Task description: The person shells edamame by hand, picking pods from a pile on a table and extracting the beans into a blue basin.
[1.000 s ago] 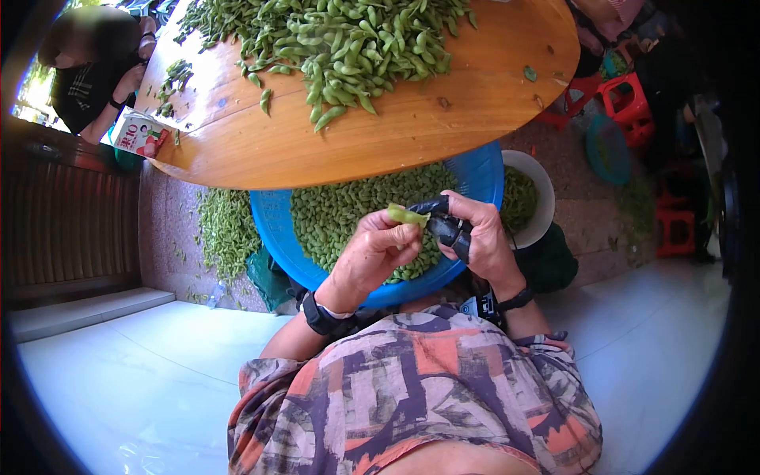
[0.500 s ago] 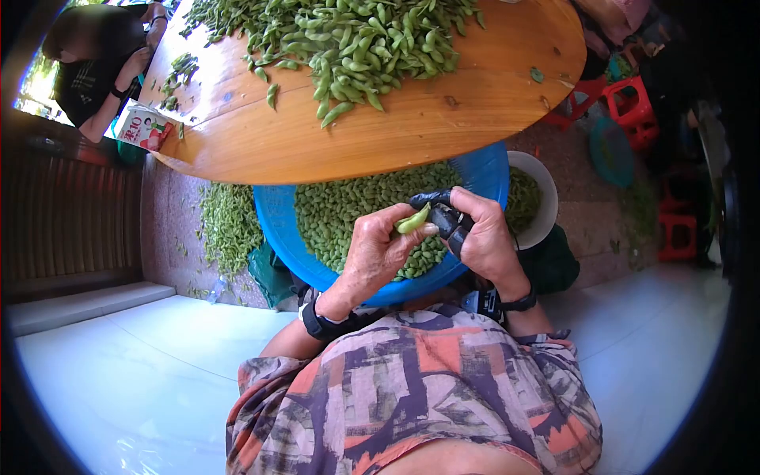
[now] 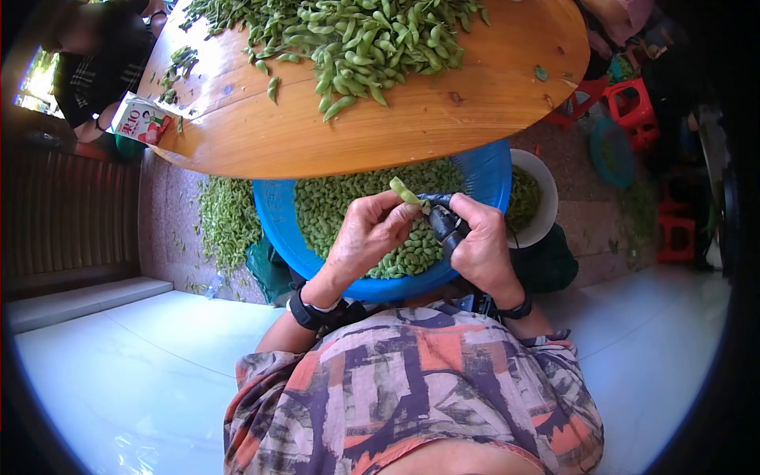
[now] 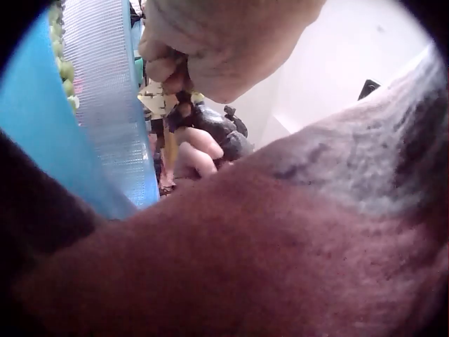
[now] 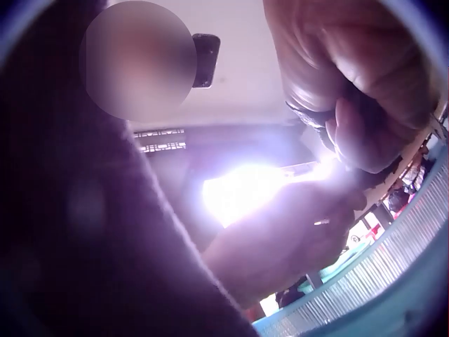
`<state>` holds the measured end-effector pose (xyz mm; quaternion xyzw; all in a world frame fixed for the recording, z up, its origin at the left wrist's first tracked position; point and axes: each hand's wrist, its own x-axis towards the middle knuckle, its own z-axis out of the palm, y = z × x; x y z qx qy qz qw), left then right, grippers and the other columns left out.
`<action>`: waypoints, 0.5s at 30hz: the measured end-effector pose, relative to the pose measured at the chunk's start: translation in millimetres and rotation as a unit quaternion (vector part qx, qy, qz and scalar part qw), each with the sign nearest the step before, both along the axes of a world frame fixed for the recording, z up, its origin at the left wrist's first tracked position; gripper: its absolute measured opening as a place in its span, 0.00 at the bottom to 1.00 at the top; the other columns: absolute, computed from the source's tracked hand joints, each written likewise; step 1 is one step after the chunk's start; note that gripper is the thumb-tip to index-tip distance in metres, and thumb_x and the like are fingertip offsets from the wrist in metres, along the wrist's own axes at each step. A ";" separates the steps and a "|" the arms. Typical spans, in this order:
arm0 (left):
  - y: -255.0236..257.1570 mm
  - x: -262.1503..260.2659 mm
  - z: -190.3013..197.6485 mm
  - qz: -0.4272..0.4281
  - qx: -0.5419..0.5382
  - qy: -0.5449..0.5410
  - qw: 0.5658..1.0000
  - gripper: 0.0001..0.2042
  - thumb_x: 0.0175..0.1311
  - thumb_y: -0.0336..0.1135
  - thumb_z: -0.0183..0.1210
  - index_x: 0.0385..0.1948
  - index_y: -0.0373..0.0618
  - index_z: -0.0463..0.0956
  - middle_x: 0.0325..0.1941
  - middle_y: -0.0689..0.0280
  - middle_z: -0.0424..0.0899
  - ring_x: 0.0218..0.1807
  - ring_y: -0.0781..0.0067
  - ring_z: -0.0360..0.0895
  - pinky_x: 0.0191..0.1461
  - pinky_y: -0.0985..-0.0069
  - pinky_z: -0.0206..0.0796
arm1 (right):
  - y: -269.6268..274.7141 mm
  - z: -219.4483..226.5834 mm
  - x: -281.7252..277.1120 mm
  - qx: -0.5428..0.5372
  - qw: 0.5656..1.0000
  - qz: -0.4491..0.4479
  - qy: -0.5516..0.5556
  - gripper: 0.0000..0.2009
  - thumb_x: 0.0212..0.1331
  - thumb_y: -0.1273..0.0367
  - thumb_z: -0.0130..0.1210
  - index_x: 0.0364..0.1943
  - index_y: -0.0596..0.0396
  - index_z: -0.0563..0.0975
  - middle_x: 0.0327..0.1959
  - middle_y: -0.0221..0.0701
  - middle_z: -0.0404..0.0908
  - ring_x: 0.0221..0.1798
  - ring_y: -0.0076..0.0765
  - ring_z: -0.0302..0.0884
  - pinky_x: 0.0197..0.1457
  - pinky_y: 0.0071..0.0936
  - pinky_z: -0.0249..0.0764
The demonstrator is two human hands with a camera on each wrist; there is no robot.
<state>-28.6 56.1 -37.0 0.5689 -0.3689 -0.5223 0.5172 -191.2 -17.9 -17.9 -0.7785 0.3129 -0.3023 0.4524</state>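
Observation:
A green soybean pod (image 3: 402,190) is pinched between the thumb and fingers of my left hand (image 3: 364,237), its upper end sticking up past the fingertips. My right hand (image 3: 484,249) wears black coverings on thumb and forefinger and pinches the pod's lower end. Both hands are over a blue basket (image 3: 271,229) holding a layer of shelled green beans (image 3: 324,202). In the left wrist view, the curled fingers of the right hand (image 4: 200,151) show below the left hand (image 4: 235,42). Glare and the right hand (image 5: 358,77) hide the pod in the right wrist view.
A wooden table (image 3: 237,150) overhangs the basket's far side, with a heap of soybean pods (image 3: 356,47) and a printed carton (image 3: 138,119) on it. Discarded shells (image 3: 226,222) lie left; a white bowl (image 3: 546,210) stands right. Red stools (image 3: 633,111) stand farther right.
The pod has turned in the left fingers, lying across them half a second ago and pointing up now. The right hand's black-covered fingers have closed in at its lower end.

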 end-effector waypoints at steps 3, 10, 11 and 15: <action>1.4 -0.7 10.2 -0.013 0.063 0.017 0.998 0.14 0.73 0.38 0.52 0.28 0.38 0.76 0.17 0.75 0.69 0.18 0.89 0.60 0.20 0.86 0.47 | 5.2 -0.1 4.6 -0.075 0.997 -0.008 0.016 0.11 0.46 0.83 0.54 0.37 0.62 0.77 0.28 0.42 0.75 0.31 0.52 0.76 0.33 0.35 0.72; 1.9 1.4 2.1 -0.034 0.046 0.187 0.981 0.11 0.70 0.33 0.50 0.29 0.37 0.74 0.20 0.70 0.71 0.17 0.86 0.59 0.19 0.85 0.48 | 11.0 -15.7 8.8 -0.164 0.986 -0.019 0.013 0.14 0.44 0.84 0.54 0.38 0.62 0.77 0.29 0.42 0.73 0.30 0.52 0.74 0.32 0.38 0.71; 1.1 -3.9 -0.6 0.001 0.042 0.207 0.977 0.10 0.70 0.33 0.50 0.30 0.37 0.74 0.21 0.70 0.71 0.17 0.86 0.58 0.19 0.85 0.46 | 9.3 -18.3 9.2 -0.161 0.987 -0.016 0.006 0.14 0.43 0.84 0.54 0.38 0.62 0.77 0.28 0.41 0.73 0.30 0.51 0.74 0.32 0.38 0.70; 1.0 -11.8 -17.2 0.047 0.017 0.251 0.967 0.08 0.69 0.33 0.51 0.32 0.39 0.74 0.23 0.69 0.74 0.17 0.86 0.59 0.19 0.85 0.45 | -0.5 -15.6 7.8 -0.098 0.995 0.005 0.010 0.13 0.45 0.83 0.53 0.38 0.62 0.77 0.29 0.41 0.73 0.32 0.52 0.75 0.34 0.37 0.72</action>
